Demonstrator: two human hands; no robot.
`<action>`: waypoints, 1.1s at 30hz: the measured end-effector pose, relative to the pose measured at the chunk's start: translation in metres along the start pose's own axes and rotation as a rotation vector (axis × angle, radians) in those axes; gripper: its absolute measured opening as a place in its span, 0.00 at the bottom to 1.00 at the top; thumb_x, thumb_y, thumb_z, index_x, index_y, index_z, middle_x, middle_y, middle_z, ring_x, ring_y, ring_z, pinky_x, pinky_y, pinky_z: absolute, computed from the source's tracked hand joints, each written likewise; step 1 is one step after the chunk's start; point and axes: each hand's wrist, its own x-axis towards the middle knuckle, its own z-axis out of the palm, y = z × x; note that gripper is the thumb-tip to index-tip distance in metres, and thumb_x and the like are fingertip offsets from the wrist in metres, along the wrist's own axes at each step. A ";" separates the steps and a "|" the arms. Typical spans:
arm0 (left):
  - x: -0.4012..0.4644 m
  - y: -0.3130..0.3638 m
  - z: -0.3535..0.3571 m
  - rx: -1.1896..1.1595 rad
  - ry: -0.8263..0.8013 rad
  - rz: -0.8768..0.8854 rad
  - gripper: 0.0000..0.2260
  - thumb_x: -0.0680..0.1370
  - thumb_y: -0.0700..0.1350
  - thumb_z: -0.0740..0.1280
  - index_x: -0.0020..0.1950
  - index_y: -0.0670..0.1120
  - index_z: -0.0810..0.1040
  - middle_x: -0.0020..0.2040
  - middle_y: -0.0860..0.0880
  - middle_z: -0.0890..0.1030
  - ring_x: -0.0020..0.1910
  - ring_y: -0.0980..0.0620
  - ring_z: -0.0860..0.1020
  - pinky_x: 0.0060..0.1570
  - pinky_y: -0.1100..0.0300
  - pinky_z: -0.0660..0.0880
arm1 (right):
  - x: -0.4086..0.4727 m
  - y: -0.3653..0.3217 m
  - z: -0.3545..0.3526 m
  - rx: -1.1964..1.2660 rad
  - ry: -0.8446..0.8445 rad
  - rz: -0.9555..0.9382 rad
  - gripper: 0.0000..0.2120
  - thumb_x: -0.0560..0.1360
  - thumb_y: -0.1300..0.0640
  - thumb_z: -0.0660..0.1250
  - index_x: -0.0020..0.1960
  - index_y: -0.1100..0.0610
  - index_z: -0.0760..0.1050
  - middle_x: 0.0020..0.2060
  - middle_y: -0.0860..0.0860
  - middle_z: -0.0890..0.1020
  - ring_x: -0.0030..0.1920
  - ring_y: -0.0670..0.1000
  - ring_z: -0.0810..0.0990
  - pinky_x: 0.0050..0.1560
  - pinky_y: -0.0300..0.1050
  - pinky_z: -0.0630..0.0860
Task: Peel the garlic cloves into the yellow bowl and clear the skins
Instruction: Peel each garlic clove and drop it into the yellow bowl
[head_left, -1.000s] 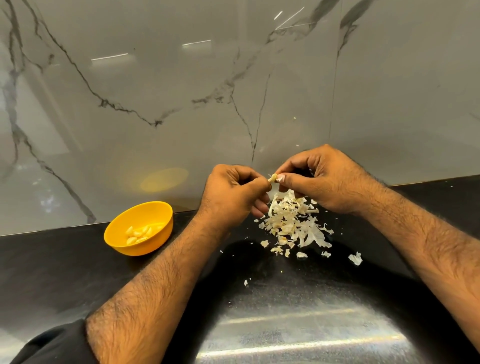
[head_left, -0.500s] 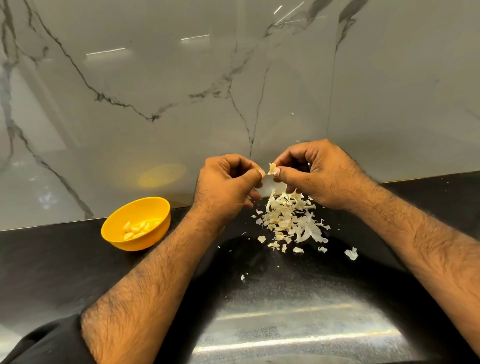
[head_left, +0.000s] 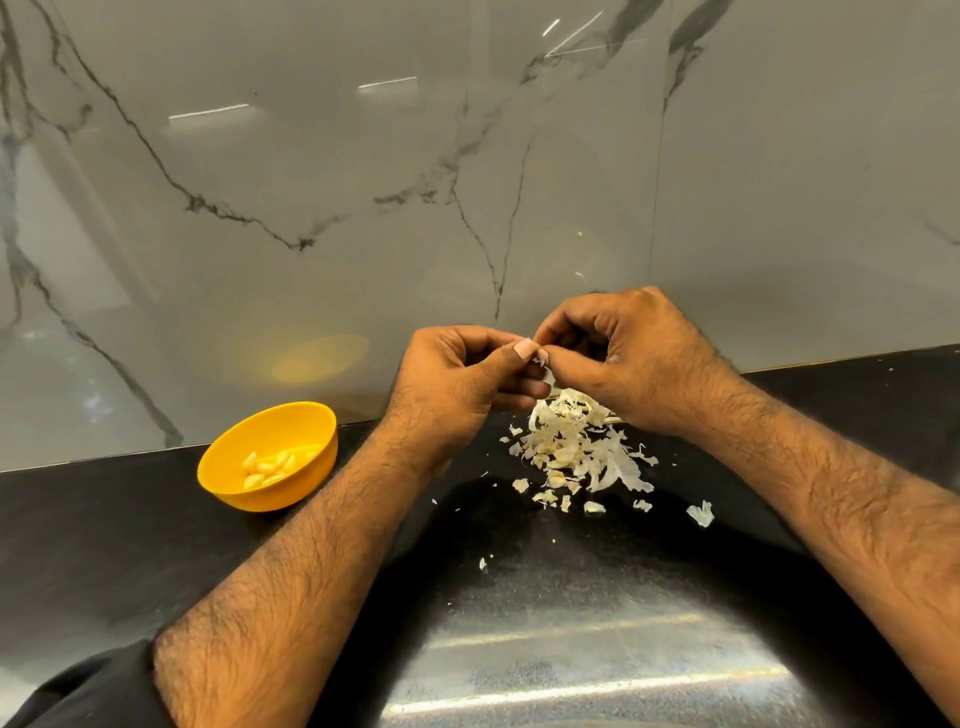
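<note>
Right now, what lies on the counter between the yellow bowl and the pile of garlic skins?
Only the left forearm crosses above it; the black counter there looks bare, in the head view.

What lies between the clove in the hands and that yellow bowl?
Nothing visible. The garlic clove is pinched between the left hand and right hand, above the black stone counter. The round yellow plastic bowl sits to the left; only bare counter and the left forearm lie that way.

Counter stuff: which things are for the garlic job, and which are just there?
For the job: left hand, right hand, the clove they pinch, yellow bowl, peeled cloves, pile of skins.

Just there: black counter, marble wall.
</note>
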 end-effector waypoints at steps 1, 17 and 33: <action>0.000 0.000 0.000 -0.010 -0.009 0.004 0.08 0.83 0.39 0.71 0.57 0.35 0.85 0.46 0.39 0.88 0.45 0.40 0.88 0.46 0.53 0.87 | 0.000 0.001 -0.001 0.017 0.005 0.007 0.03 0.80 0.56 0.73 0.52 0.51 0.85 0.38 0.42 0.85 0.41 0.40 0.84 0.44 0.34 0.82; 0.001 0.001 0.002 0.126 0.063 0.041 0.03 0.81 0.38 0.72 0.49 0.39 0.84 0.39 0.42 0.87 0.35 0.47 0.85 0.36 0.58 0.84 | 0.001 0.001 0.006 0.083 -0.018 0.025 0.02 0.80 0.56 0.74 0.51 0.51 0.85 0.37 0.45 0.86 0.38 0.43 0.85 0.40 0.36 0.82; 0.002 0.002 0.001 0.151 0.071 0.040 0.04 0.82 0.36 0.70 0.49 0.38 0.83 0.38 0.43 0.86 0.34 0.49 0.85 0.35 0.59 0.81 | 0.002 0.000 0.000 0.593 -0.090 0.342 0.08 0.84 0.61 0.65 0.54 0.63 0.83 0.43 0.57 0.87 0.38 0.52 0.83 0.41 0.43 0.82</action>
